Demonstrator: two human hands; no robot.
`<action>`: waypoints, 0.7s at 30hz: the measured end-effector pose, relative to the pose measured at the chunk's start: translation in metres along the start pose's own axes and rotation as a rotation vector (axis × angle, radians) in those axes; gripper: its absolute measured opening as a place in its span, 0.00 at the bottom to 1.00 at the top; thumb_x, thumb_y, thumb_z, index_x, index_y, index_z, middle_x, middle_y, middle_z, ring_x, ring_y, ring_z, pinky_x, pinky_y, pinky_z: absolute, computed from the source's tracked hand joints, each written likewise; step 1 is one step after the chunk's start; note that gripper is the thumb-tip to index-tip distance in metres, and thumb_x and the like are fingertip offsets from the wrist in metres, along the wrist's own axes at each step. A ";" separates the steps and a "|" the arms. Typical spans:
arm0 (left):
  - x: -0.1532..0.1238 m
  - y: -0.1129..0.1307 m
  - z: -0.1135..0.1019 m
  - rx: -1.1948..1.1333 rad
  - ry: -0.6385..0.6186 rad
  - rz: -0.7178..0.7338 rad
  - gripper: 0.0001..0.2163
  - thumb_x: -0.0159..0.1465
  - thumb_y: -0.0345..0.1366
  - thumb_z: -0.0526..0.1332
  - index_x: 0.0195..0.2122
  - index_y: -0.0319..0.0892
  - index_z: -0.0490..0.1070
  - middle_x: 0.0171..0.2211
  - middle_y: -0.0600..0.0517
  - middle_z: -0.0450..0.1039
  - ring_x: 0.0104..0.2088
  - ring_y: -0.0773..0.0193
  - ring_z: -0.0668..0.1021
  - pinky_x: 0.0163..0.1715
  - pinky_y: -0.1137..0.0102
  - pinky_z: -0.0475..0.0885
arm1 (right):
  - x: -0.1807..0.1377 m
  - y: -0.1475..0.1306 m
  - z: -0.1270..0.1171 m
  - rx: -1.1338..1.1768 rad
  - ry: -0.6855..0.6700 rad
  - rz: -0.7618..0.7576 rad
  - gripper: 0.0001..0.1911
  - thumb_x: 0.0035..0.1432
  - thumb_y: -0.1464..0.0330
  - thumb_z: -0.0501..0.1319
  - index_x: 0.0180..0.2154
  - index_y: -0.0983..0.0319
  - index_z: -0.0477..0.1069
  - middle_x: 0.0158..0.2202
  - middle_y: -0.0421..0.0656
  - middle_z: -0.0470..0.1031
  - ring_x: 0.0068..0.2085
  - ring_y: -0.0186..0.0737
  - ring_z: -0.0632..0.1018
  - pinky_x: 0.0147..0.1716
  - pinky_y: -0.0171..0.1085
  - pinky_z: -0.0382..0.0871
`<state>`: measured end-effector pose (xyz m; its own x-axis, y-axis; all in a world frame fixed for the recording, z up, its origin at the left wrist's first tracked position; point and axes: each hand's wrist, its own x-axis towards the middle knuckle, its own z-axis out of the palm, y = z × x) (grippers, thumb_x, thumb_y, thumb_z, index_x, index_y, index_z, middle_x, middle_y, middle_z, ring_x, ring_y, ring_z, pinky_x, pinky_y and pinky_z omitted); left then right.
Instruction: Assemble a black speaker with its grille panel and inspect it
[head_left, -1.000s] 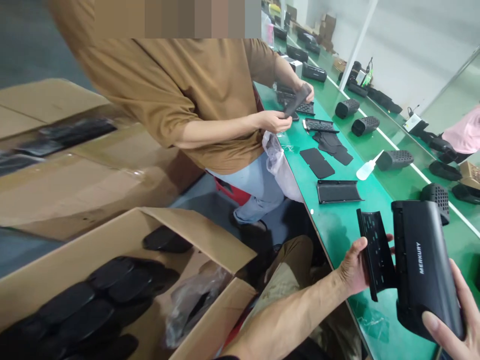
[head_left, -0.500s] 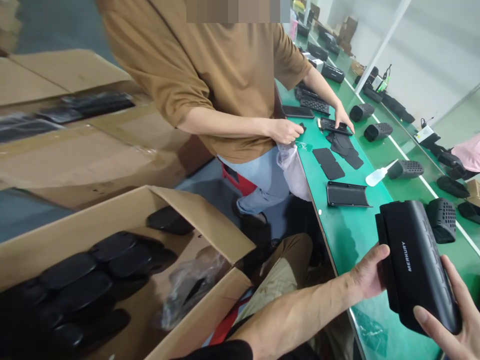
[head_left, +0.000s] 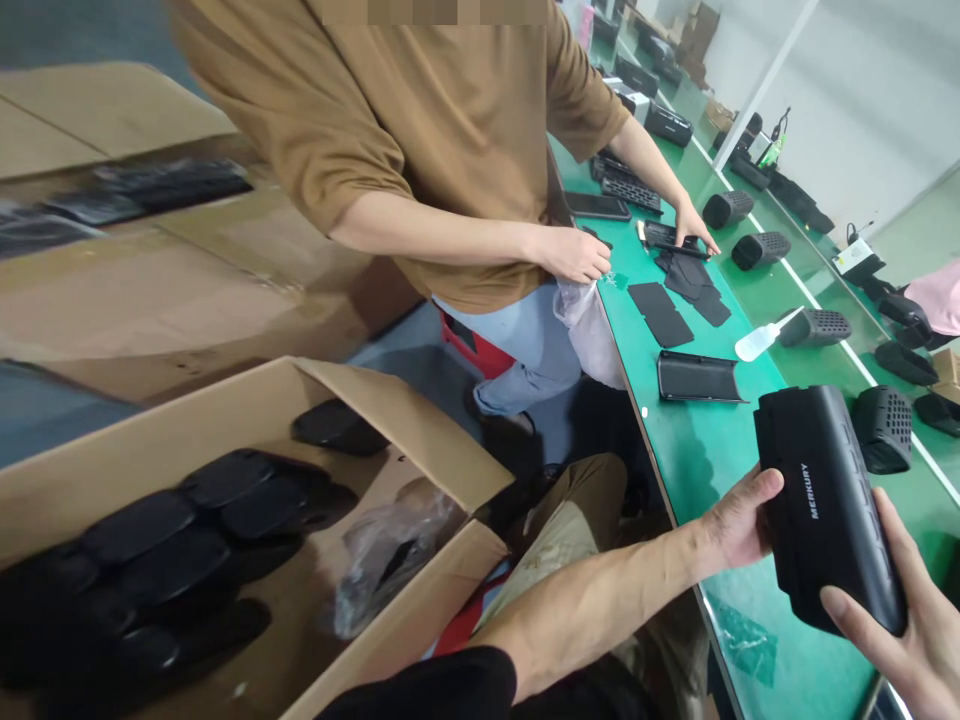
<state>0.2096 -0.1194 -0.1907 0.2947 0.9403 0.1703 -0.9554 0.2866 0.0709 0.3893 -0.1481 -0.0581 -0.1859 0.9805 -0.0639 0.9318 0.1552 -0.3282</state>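
Left hand (head_left: 739, 522) and right hand (head_left: 919, 630) clamp the black casing (head_left: 832, 510) by the near edge of the desk (head_left: 690, 450). A black shell (head_left: 697, 377) lies beside that edge

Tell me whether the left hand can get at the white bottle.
Probably, once it lets go: the left hand and right hand both hold the MERKURY casing. Toward the white bottle, only the black shell's corner seems near the path.
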 end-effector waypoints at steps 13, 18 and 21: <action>0.015 0.011 0.025 0.035 0.043 0.087 0.36 0.48 0.55 0.83 0.54 0.40 0.81 0.47 0.42 0.83 0.49 0.47 0.82 0.55 0.58 0.73 | 0.000 -0.018 0.004 0.203 0.123 -0.031 0.59 0.56 0.41 0.71 0.79 0.54 0.52 0.73 0.54 0.65 0.68 0.69 0.74 0.64 0.60 0.71; 0.021 0.017 0.035 0.056 0.159 0.176 0.35 0.47 0.52 0.85 0.53 0.43 0.79 0.46 0.45 0.83 0.48 0.50 0.82 0.54 0.59 0.74 | -0.010 -0.025 0.067 0.431 0.527 -0.157 0.69 0.54 0.48 0.76 0.80 0.56 0.35 0.80 0.60 0.42 0.78 0.69 0.55 0.70 0.67 0.60; 0.024 0.009 0.036 0.056 0.192 0.207 0.36 0.47 0.51 0.85 0.54 0.45 0.77 0.48 0.46 0.83 0.50 0.48 0.82 0.54 0.57 0.74 | -0.002 -0.039 0.089 0.445 0.761 -0.179 0.62 0.53 0.50 0.78 0.76 0.62 0.48 0.76 0.63 0.51 0.75 0.68 0.61 0.71 0.67 0.57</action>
<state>0.2086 -0.1008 -0.1504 0.0797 0.9968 -0.0023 -0.9908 0.0795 0.1095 0.3253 -0.1670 -0.1286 0.0877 0.7851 0.6132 0.6725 0.4075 -0.6179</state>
